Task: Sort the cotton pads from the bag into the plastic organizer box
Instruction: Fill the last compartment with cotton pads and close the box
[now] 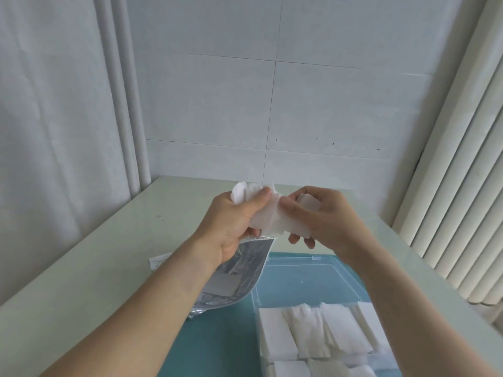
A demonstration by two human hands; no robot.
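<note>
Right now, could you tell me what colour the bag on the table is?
Silver, shiny foil bag; the head view shows it.

Both bare forearms reach forward, raised and converging; the left hand (234, 221) curls its fingers and thumb in a grip on the cotton pads (268, 217); the right hand (324, 219) pinches the same bunch, thumb on top.

A plain tiled room, perhaps a home or utility corner: white wall tiles (326, 104) at 12 o'clock, curtain (54, 118) at 9, vertical blinds (462, 186) at 3, pale counter (109, 254).
</note>
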